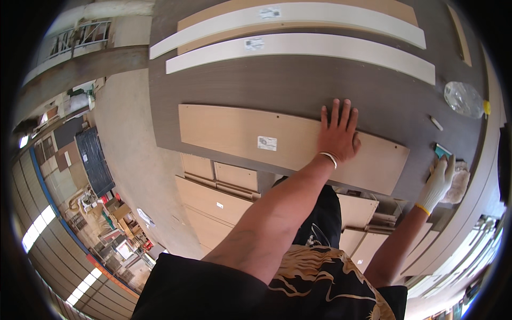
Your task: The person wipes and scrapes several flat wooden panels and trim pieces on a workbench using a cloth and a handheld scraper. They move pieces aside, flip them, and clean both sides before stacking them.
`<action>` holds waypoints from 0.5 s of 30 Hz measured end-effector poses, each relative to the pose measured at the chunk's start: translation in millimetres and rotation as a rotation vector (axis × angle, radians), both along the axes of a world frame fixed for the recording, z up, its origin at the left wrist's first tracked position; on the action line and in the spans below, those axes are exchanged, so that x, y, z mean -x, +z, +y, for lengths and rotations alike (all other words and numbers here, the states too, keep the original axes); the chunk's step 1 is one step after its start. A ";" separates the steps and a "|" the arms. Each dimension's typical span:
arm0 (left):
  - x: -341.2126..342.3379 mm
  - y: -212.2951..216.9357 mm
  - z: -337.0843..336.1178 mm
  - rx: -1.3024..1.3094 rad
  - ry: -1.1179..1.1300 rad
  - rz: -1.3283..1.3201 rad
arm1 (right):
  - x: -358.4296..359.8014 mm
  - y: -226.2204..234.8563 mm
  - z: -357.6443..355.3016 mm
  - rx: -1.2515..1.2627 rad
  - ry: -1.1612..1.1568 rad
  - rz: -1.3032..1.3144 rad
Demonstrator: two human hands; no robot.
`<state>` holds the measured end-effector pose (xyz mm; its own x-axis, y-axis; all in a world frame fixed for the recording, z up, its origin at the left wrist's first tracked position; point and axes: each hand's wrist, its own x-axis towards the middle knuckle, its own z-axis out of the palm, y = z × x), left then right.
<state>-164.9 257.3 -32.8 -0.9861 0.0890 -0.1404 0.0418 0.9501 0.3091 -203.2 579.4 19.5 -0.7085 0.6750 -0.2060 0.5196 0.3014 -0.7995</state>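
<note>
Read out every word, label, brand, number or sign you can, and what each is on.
None is legible.
White rectangular sticker on the long tan wooden board under the bare left hand: too small.
White sticker on the far long white strip: blurred.
White sticker on the near long white strip: blurred.
Small white label on the lower light-brown panel: too small.

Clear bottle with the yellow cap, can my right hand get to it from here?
Probably yes: past the teal item, only tabletop seems to lie between your gloved right hand and the bottle.
</note>
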 end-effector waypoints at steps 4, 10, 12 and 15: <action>-1.2 2.3 0.4 -0.049 0.030 0.025 | -48.1 -18.8 13.1 -0.316 0.138 -0.129; -0.5 4.2 0.3 -0.052 0.036 0.026 | -84.0 -29.9 93.6 -0.794 0.031 -0.346; -1.9 3.6 0.0 -0.048 0.030 0.042 | -74.3 -39.4 135.1 -0.882 0.103 -0.337; -2.9 -0.2 -0.1 -0.038 0.027 0.065 | -57.4 -67.4 176.1 -0.282 0.391 -0.221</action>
